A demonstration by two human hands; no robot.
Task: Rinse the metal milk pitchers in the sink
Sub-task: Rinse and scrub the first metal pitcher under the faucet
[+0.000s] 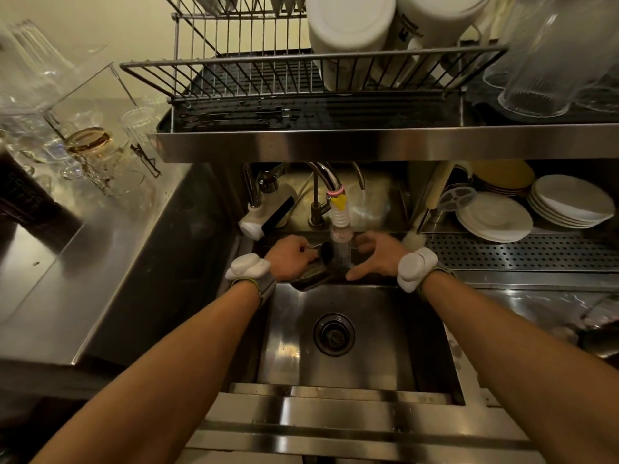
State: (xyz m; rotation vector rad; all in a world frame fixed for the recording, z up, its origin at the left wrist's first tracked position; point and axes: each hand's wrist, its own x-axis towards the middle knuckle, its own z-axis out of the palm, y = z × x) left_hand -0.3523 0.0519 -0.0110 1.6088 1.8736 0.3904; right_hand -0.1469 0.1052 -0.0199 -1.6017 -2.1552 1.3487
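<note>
A dark metal milk pitcher (316, 267) is tilted on its side at the far end of the sink (368, 329), its mouth turned toward the faucet nozzle (341, 226). My left hand (291, 257) is shut on the pitcher's handle side. My right hand (375, 257) hovers just right of the nozzle with fingers spread and holds nothing. Water seems to run from the nozzle beside the pitcher's mouth. Both wrists carry white bands.
A steel shelf with a wire dish rack (301, 72) and white containers (351, 31) hangs over the sink. Stacked white plates (495, 217) sit at the right, glassware (90, 152) on the left counter. The drain (334, 333) lies mid-basin.
</note>
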